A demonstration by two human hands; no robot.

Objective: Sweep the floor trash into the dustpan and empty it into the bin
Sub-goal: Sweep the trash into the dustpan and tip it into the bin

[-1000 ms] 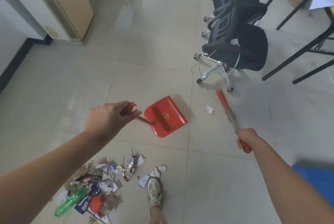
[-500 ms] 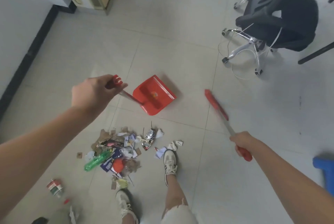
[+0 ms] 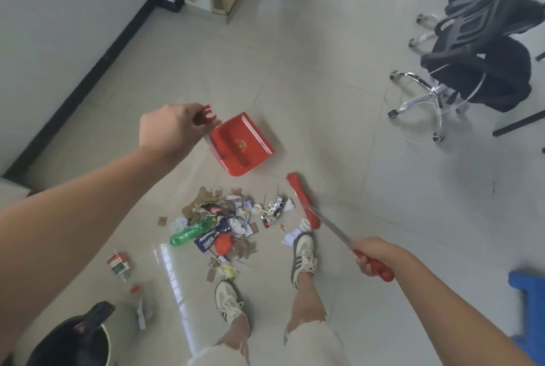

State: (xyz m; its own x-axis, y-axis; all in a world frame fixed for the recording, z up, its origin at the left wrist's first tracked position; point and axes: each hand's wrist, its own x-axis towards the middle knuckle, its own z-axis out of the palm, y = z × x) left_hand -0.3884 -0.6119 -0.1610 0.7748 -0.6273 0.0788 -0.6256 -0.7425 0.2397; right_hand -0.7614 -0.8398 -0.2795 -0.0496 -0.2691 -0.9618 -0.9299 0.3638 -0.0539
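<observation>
Left grip point(image 3: 177, 129) clasps the dustpan point(image 3: 241, 144) handle, right grip point(image 3: 374, 256) the broom point(image 3: 303, 200); the trash pile point(image 3: 224, 218) lies between them.

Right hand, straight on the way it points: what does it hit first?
Pointing up-left along the broom shaft, the right hand would first reach its own red broom head, then the foil wrapper at the trash pile's edge. Height is unclear; it might pass above.

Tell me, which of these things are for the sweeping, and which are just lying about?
For the job: dustpan in the left hand, broom in the right hand, trash pile, bin.
Just lying about: chair, blue stool.
</observation>
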